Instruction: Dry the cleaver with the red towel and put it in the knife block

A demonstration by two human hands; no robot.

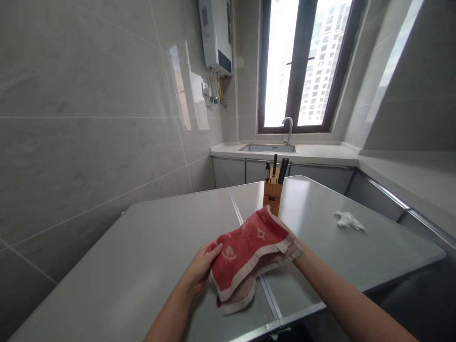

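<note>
A red towel (245, 242) with pale edging and pale star-like and round figures hangs folded above the table. My left hand (204, 266) is closed on its left end, thumb lying on top of the cloth. At the right end, my right hand (298, 251) reaches behind and under the towel, which covers its fingers, so I cannot see how they are set. Just beyond the towel stands a wooden knife block (272, 194) with several black-handled knives in it; the cloth overlaps its lower part.
The grey table (156, 237) has a metal seam (233, 204) across it. On its right side lies a crumpled white tissue (348, 221). Behind are a counter with a sink (269, 148) and faucet (290, 130), and a wall-mounted water heater (215, 35). Tiled wall borders the left.
</note>
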